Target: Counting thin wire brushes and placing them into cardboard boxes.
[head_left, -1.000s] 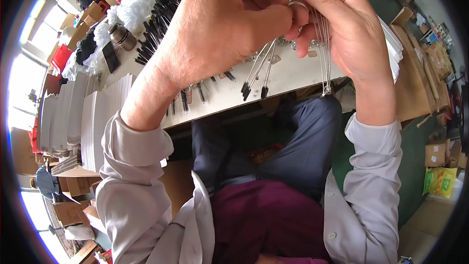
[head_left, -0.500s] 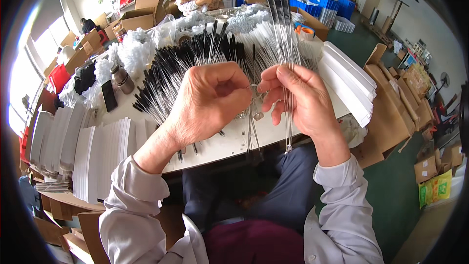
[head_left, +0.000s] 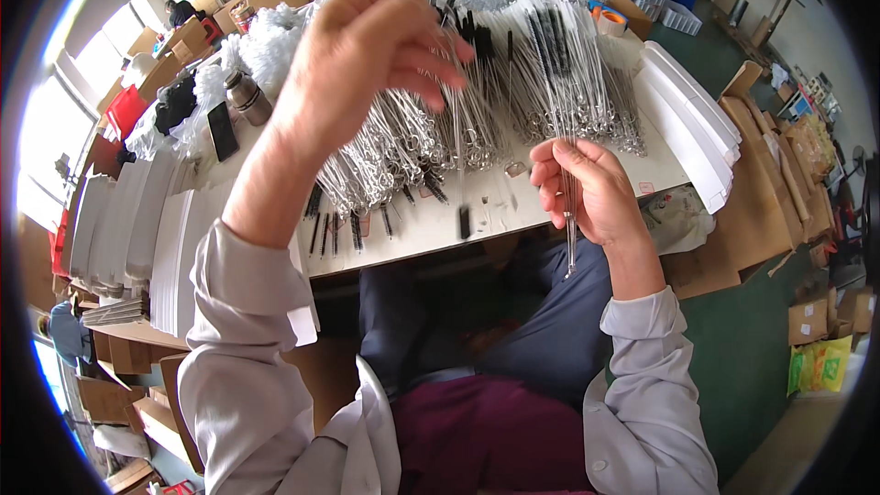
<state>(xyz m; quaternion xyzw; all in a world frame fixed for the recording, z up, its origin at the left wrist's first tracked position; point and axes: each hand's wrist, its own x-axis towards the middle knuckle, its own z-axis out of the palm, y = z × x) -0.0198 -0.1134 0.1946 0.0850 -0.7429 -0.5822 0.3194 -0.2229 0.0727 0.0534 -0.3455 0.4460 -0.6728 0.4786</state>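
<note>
The right hand point(head_left: 591, 191) is closed around a small bunch of thin wire brushes point(head_left: 570, 220), fingers curled tight on the upper part of the stems; their long axis runs nearly upright, looped ends hanging below the fist, off the near edge of the white table point(head_left: 412, 236). The left hand point(head_left: 376, 60) is raised above that table, fingers loosely bent, holding nothing I can make out. Beneath it the big heap of brushes point(head_left: 477, 101) fans across the table, so the left hand is the nearer
</note>
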